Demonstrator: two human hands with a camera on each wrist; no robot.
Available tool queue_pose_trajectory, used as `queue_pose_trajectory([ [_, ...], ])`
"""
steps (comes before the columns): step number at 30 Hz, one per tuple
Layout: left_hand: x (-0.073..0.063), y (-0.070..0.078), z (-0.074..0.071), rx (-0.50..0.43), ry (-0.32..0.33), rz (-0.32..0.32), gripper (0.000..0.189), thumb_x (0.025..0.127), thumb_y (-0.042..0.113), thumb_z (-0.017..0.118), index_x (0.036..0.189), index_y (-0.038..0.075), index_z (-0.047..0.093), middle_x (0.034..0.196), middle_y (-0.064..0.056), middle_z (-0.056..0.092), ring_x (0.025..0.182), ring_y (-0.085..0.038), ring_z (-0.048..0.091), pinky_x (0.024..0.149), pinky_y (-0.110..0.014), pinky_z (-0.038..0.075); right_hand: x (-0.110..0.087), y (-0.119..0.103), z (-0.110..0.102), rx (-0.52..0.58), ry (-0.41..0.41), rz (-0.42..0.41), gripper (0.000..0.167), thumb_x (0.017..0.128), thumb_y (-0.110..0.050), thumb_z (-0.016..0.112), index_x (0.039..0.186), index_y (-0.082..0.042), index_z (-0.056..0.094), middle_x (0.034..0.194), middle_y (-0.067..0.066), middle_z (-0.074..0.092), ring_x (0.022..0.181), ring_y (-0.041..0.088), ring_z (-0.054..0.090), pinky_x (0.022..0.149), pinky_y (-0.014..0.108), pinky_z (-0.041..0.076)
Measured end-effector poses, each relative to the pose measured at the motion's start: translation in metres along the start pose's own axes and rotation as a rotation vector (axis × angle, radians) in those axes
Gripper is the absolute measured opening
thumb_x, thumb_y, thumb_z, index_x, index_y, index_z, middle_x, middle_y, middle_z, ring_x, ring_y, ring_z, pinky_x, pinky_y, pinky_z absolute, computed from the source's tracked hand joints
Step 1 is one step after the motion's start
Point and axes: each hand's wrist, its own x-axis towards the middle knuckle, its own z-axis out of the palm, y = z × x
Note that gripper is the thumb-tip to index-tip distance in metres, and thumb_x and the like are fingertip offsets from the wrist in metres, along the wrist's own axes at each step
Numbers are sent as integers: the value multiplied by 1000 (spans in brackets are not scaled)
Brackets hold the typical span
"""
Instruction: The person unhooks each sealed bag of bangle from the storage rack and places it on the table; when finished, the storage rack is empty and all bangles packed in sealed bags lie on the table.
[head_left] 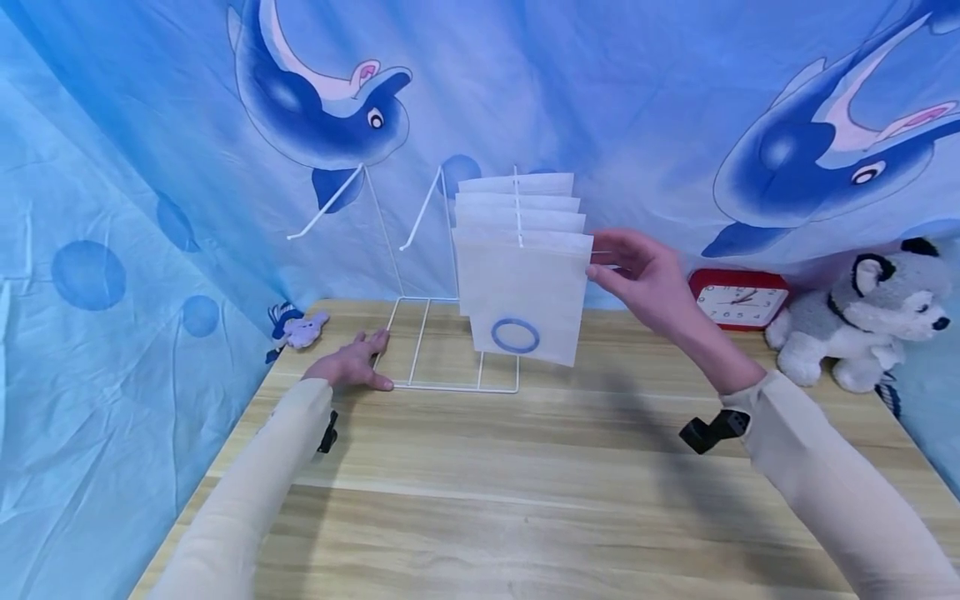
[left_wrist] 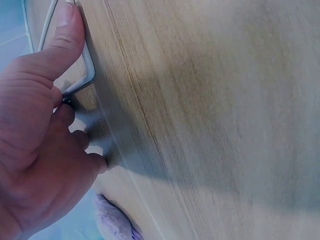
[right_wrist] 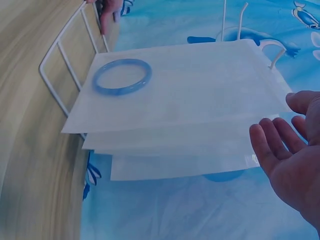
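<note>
A white wire display rack (head_left: 457, 389) has slanting hooks above a flat base. My left hand (head_left: 356, 360) grips the base's left end, its thumb (left_wrist: 67, 30) lying along the front wire near the corner. Several frosted plastic bags (head_left: 525, 283) hang one behind another on the right-hand hook (head_left: 517, 208). A blue bangle (head_left: 515, 335) shows through the front bag's lower part. My right hand (head_left: 637, 271) is at that bag's right edge, thumb tip beside its edge. In the right wrist view its fingers (right_wrist: 277, 135) are loosely bent, apart from the thumb.
Two other hooks, a left hook (head_left: 326, 202) and a middle hook (head_left: 422, 208), carry nothing. A red clock (head_left: 738, 298) and a plush husky (head_left: 847, 321) are at the right back. A small purple toy (head_left: 303, 331) lies at the left edge of the wooden table (head_left: 495, 500). Blue dolphin-print cloth (head_left: 562, 100) hangs behind.
</note>
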Motion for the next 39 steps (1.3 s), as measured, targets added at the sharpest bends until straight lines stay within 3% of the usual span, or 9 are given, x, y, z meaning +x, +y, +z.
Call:
queue_pose_trajectory([
  [10,3,6,-7,11,12,31,112,85,35,81,159,0,3,165,-21,-1,146,-50,-8,113,-68,5,18,-9,2,56,-40,-40,37,97,-3,64,134,-3,62,110,14,71,88,18,68,76,23,54],
  [16,2,7,-6,14,13,24,112,85,35,80,159,1,3,165,-20,-1,146,-50,-8,111,-70,5,23,-9,4,67,-62,2,36,100,-7,62,135,-4,62,114,14,70,93,17,69,83,25,55],
  [19,1,7,-5,10,8,17,112,85,35,80,159,1,2,165,-20,-2,146,-50,-8,111,-70,4,24,-10,5,74,-52,30,35,100,-9,62,134,-6,63,104,13,71,86,17,68,79,24,55],
  [26,-1,7,-6,14,4,6,111,87,36,79,159,2,2,165,-20,-2,146,-50,-8,111,-71,6,22,-14,6,62,-45,39,33,100,-9,63,132,-5,65,81,14,62,70,23,54,64,24,48],
  [39,-7,1,3,6,11,-11,111,85,37,80,159,1,6,165,-21,0,145,-52,-5,109,-73,8,6,-25,5,78,-95,49,32,99,-9,64,130,-5,66,76,13,57,66,22,50,63,26,50],
])
